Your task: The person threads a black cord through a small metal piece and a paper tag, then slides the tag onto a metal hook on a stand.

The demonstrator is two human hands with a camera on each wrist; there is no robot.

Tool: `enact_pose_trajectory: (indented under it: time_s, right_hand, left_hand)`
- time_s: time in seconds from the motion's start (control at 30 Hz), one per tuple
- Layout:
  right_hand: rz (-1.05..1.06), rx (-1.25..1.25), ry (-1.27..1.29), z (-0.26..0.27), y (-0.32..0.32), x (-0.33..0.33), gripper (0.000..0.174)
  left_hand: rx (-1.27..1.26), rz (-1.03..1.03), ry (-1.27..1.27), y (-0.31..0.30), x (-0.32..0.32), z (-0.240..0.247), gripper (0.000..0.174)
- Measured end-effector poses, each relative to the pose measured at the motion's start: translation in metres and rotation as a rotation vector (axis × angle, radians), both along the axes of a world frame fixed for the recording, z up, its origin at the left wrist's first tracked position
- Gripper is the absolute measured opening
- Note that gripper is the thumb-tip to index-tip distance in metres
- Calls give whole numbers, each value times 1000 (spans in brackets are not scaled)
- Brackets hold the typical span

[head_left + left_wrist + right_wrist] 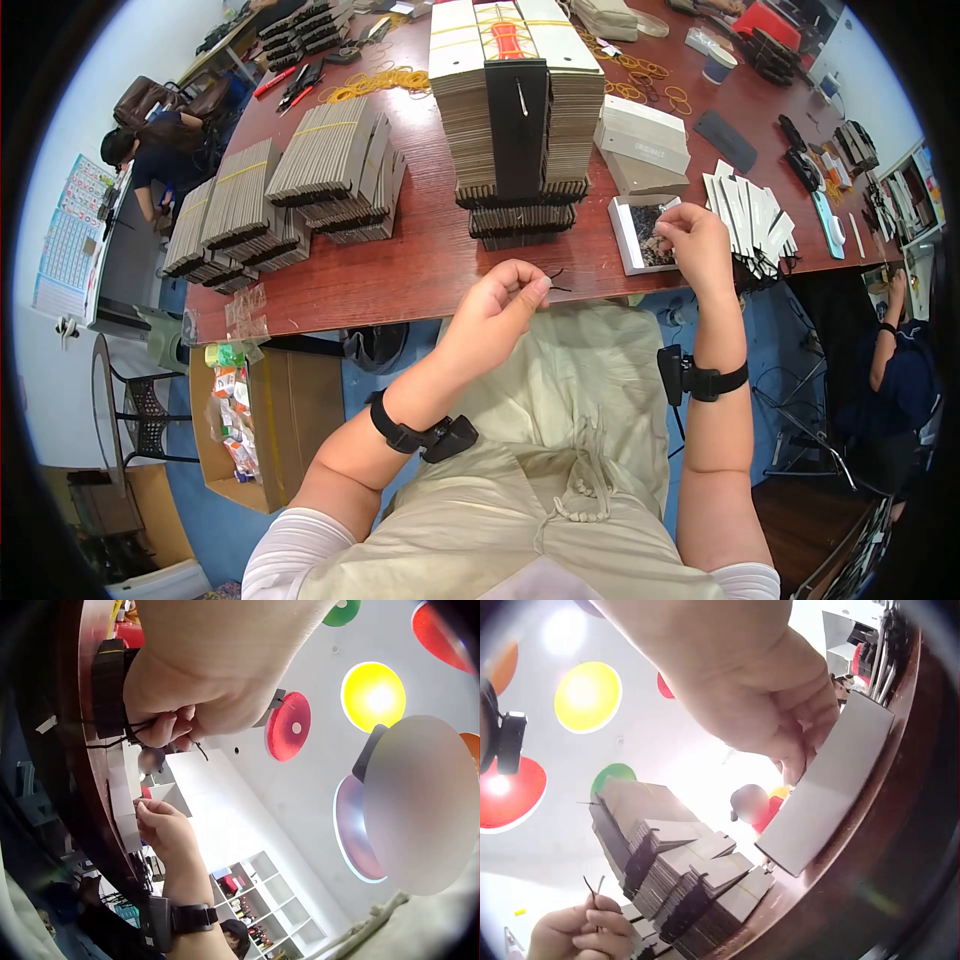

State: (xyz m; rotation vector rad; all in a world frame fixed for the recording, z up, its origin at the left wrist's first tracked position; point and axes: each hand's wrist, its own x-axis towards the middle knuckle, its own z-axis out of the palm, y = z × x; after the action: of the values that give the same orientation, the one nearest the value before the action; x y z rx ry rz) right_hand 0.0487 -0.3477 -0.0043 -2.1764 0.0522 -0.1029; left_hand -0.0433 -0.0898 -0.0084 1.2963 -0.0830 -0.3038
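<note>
My left hand (pixel 495 312) is near the table's front edge, pinching a thin black cord (pixel 562 288) between thumb and forefinger. The cord's two loose ends stick out past the fingertips, and they also show in the right wrist view as black cord ends (pixel 592 889). Over at the right, my right hand (pixel 700 245) is at a small white box (pixel 625 237) of tiny dark pieces (pixel 648 220). Its thumb and fingers are drawn together over the contents; I cannot tell whether a piece is between them. In the right wrist view the box wall (pixel 832 787) partly hides the fingertips.
A tall stack of grey boards (pixel 460 120) with a black strip stands mid-table. Banded board stacks (pixel 325 150) are at left, pale boards (pixel 645 140) behind the box. White tags (pixel 745 215) fan out at right. Rubber bands (pixel 385 80) lie farther back.
</note>
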Motion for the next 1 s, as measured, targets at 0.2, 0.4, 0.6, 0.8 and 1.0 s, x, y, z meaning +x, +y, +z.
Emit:
enact_pose_trajectory:
  time_s: [0.2,0.4,0.6,0.8,1.0]
  right_hand:
    - [226,1009,307,12,34,-39,5]
    - [386,1308,582,14,78,-71,8]
    - [391,1327,597,10,81,-74,9]
    - [290,1272,533,11,92,-76,10]
    - [263,839,137,10,100,-84,19]
  left_hand:
    - [-63,62,-33,-5,0,-3,15]
    - [-100,77,-37,-7,-3,4,15]
    - [-117,83,-37,-6,-5,6,15]
    - [-134,80,-27,-7,-6,5,15]
    - [-222,72,32,-3,-4,6,15]
